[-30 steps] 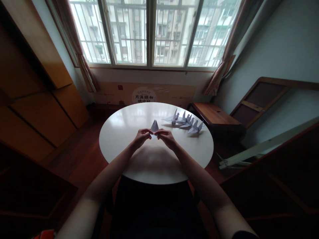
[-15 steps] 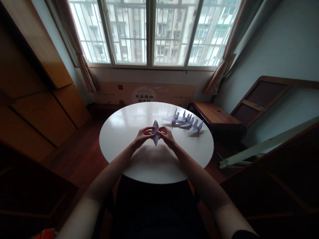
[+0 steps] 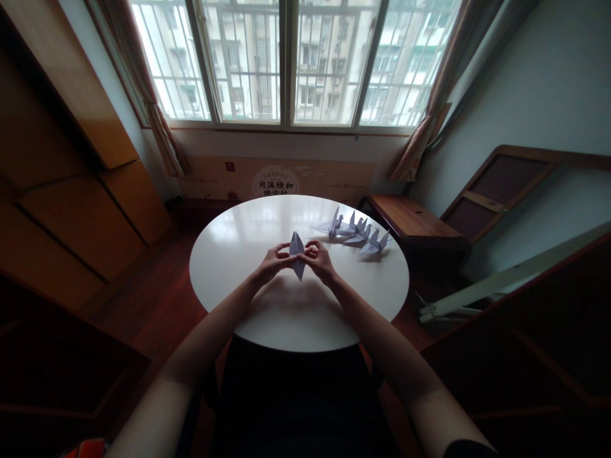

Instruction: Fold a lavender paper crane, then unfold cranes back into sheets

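Note:
Between my hands is a folded piece of pale lilac paper, a narrow diamond with a point at the top and another at the bottom. My left hand pinches its left side, thumb near the middle of the paper. On the opposite side my right hand grips it with thumb and fingertips, the index finger curled. The paper is held up over the white oval table. Several finished paper cranes in the same pale colour stand close together at the table's back right.
A low wooden bench stands past the table's right side, with a wooden frame leaning against the wall. Wooden cabinets line the left. Beyond the table, a printed board sits beneath the barred window.
The folded paper has turned slightly, and more of its upper face shows as a broad flap. My right fingers have shifted off its upper right edge. The cranes have stayed put.

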A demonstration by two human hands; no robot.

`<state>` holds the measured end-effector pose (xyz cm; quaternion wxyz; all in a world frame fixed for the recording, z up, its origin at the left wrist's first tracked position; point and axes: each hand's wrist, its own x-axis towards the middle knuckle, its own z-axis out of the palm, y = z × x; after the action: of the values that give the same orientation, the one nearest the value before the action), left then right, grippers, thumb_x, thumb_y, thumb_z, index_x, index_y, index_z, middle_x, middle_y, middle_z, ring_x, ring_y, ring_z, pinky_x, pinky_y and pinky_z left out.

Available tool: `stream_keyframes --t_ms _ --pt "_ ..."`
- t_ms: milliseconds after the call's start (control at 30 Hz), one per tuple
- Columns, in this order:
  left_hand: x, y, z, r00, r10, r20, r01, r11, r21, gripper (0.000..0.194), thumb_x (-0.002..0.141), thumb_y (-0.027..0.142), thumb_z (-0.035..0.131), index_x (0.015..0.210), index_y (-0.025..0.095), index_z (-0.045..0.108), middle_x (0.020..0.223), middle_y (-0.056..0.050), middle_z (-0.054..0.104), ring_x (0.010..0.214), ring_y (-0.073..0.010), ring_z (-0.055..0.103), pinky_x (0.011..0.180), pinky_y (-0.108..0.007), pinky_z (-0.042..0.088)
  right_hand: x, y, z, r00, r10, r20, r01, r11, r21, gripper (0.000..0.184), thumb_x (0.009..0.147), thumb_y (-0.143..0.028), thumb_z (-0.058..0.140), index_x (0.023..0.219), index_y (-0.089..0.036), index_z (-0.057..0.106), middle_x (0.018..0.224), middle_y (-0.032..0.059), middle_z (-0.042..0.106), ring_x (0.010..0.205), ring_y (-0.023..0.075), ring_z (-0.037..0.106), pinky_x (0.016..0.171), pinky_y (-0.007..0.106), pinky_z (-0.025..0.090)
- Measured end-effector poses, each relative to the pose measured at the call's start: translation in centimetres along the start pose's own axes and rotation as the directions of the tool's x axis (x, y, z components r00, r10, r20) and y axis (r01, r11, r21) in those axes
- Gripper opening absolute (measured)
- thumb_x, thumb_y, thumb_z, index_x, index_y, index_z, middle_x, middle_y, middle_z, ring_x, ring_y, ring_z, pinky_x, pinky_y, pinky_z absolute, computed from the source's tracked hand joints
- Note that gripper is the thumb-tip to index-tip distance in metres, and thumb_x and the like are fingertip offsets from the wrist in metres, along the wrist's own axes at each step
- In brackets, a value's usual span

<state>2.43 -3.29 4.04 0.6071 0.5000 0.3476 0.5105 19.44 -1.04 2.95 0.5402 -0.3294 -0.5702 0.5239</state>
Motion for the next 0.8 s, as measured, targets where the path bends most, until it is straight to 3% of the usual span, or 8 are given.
stream_keyframes --t_ms 167,267,367,533,633,800 --pt "0.39 -0.60 -0.54 0.998 0.050 0.049 -0.049 0.999 -0.013 0.080 0.059 0.028 0.087 0.128 0.007 0.053 0.090 -0.015 0.073 0.077 -0.0244 0.068 0.072 -0.035 0.050 -0.09 -0.06 -0.09 0.992 0.123 0.018 -0.123 0.992 0.029 0.059 0.057 -0.045 0.083 0.102 -0.018 0.056 0.067 -0.0019 0.064 0.059 0.0150 0.062 0.057 0.028 0.050" --pt "0.54 -0.84 -0.70 0.997 0.060 0.054 -0.058 0.998 -0.035 0.078 0.058 0.026 0.087 0.127 0.008 0.055 0.092 -0.015 0.073 0.077 -0.0239 0.068 0.073 -0.035 0.050 -0.04 0.12 -0.29 0.982 0.184 0.051 -0.185 0.983 0.014 0.049 0.059 -0.050 0.081 0.088 -0.013 0.065 0.068 0.0048 0.068 0.058 0.0160 0.062 0.056 0.029 0.049" --pt "0.49 -0.79 -0.63 0.996 0.052 0.074 -0.047 0.997 -0.059 0.068 0.058 0.027 0.087 0.118 0.008 0.062 0.094 -0.015 0.072 0.080 -0.0238 0.068 0.075 -0.035 0.049 0.03 0.41 -0.46 0.988 0.152 0.032 -0.153 0.988 0.011 0.044 0.057 -0.049 0.082 0.075 -0.012 0.068 0.067 0.0055 0.068 0.058 0.0154 0.061 0.056 0.029 0.048" --pt "0.23 -0.57 -0.53 0.993 -0.056 0.099 0.059 0.998 -0.021 0.047 0.064 0.038 0.083 0.095 0.003 0.071 0.086 -0.016 0.071 0.074 -0.0209 0.066 0.071 -0.032 0.047 0.09 0.59 -0.48 0.993 0.115 0.026 -0.115 0.993 -0.002 0.042 0.055 -0.048 0.083 0.073 -0.013 0.069 0.064 0.0041 0.067 0.055 0.0144 0.059 0.056 0.030 0.047" --pt "0.15 -0.55 -0.56 0.992 -0.101 0.074 0.098 0.995 0.032 0.045 0.067 0.043 0.080 0.086 0.003 0.072 0.075 -0.013 0.070 0.064 -0.0146 0.061 0.063 -0.028 0.043 0.12 0.60 -0.44 0.992 0.126 0.023 -0.126 0.992 0.008 0.043 0.053 -0.048 0.084 0.072 -0.013 0.068 0.064 0.0041 0.067 0.056 0.0146 0.060 0.055 0.029 0.047" --pt "0.08 -0.50 -0.64 0.996 -0.063 0.057 0.060 0.996 0.065 0.043 0.064 0.043 0.082 0.080 0.004 0.072 0.069 -0.009 0.067 0.059 -0.0113 0.055 0.059 -0.026 0.039 0.06 0.65 -0.46 0.992 0.113 0.058 -0.114 0.993 0.021 0.044 0.054 -0.048 0.083 0.075 -0.013 0.068 0.067 0.0044 0.068 0.058 0.0144 0.060 0.055 0.027 0.046"
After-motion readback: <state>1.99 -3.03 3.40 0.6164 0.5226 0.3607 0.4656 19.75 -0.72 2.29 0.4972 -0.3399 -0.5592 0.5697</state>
